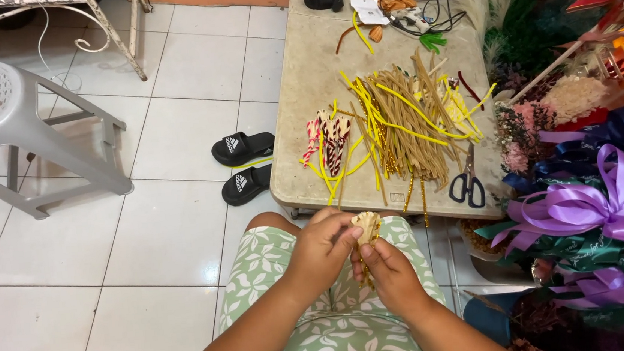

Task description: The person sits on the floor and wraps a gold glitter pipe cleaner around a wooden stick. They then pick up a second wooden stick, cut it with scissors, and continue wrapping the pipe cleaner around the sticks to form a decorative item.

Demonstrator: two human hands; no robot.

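Presently my left hand (323, 246) and right hand (386, 268) both pinch the tan pipe-cleaner bundle (366, 226) over my lap (short of the counter (306, 108)); its long axis hangs downward between them, both equally near.

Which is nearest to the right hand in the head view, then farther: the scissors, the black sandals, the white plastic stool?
From the right hand:
1. Scissors, on the table edge, up and right.
2. Black sandals, on the floor, up and left.
3. White plastic stool, far left.
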